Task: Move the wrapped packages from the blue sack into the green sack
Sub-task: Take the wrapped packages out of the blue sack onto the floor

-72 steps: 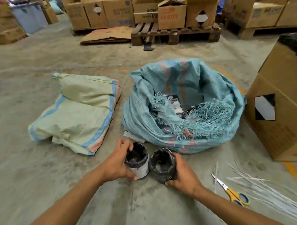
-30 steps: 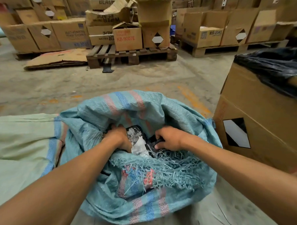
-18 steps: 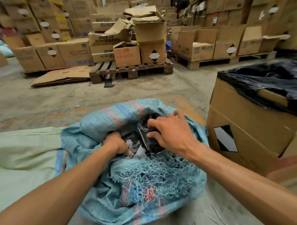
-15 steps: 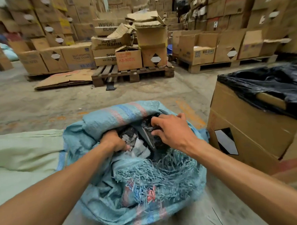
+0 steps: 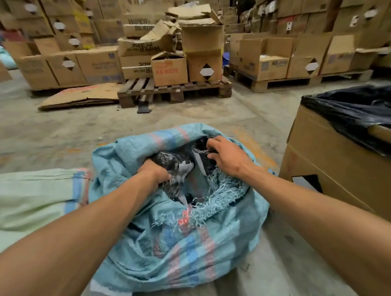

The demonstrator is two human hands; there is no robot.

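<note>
Box (image 5: 169, 69) lettering reads "KB 9007"; hands (image 5: 156, 172) grip packages (image 5: 168, 162).

A single wide-angle view from the person's head looks forward and down along both forearms. It sits close over the blue sack (image 5: 182, 243) on the floor (image 5: 56, 135), which fills the lower middle. Farther ahead it takes in the pallet (image 5: 175, 91) and stacked boxes (image 5: 98, 65). The frame edges bend and blur.

Cardboard box (image 5: 337, 165) close beside blue sack (image 5: 193, 247)
</note>
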